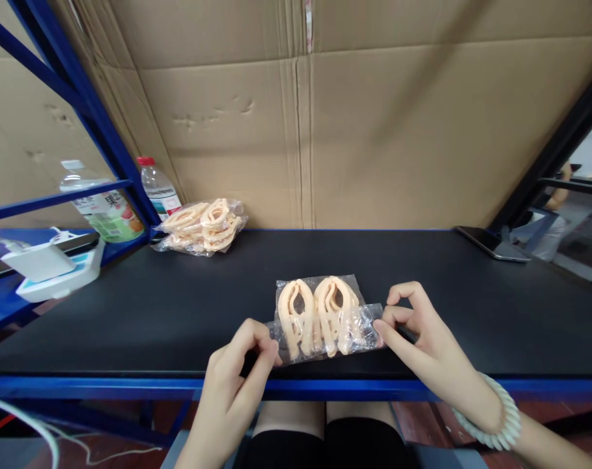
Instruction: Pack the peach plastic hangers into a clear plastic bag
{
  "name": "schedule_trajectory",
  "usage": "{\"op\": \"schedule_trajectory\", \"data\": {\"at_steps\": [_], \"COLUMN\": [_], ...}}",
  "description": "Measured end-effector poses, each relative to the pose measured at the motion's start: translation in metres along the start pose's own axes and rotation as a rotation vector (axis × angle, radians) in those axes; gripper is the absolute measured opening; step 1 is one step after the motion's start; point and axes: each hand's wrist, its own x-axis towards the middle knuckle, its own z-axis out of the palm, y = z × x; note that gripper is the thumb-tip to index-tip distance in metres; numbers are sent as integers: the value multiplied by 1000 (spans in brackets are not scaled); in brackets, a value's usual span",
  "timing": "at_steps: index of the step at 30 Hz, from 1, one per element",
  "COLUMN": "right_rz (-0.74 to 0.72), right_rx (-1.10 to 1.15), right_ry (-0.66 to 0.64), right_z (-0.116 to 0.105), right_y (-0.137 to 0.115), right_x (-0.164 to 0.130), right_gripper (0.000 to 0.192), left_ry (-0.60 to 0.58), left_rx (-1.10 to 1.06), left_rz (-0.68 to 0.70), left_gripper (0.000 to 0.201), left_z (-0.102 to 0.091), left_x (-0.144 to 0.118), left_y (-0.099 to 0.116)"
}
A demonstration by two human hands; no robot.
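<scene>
A clear plastic bag [368,318] lies near the front edge of the black tabletop, with peach-coloured looped plastic pieces [296,312] inside, side by side; they look like folding hangers. Its near side is folded up over their lower ends. My left hand [232,381] is closed in a pinch on the bag's left corner. At the opposite corner, my right hand [422,339] pinches the film between thumb and fingers. A pale beaded bracelet [493,417] is round my right wrist.
A stack of similar filled bags [202,225] lies at the back left beside a red-capped bottle [159,189]. A phone [491,244] lies at the back right. Cardboard [398,130] walls off the back. A white power adapter [39,267] and a juice bottle [105,208] stand left.
</scene>
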Motion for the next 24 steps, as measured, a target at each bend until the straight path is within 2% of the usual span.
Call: {"op": "schedule_trajectory", "data": {"at_steps": [3, 10, 19, 22, 24], "right_rz": [-28, -91, -173, -201, -236], "right_rx": [-88, -180, -348, -373, -383], "right_ry": [0, -6, -86, -161, -196], "right_z": [1, -1, -10, -14, -16], "right_y": [0, -3, 4, 9, 12], "right_x": [-3, -1, -6, -5, -3], "right_gripper": [12, 7, 22, 22, 30], "left_ry": [-68, -42, -106, -135, -129], "left_rx": [68, 285, 442, 472, 465], "left_rz": [69, 163, 406, 441, 464], "left_gripper": [17, 9, 17, 24, 23], "left_z": [-3, 1, -8, -9, -8], "left_x": [0, -1, -3, -5, -5], "left_y": [0, -4, -14, -14, -13]}}
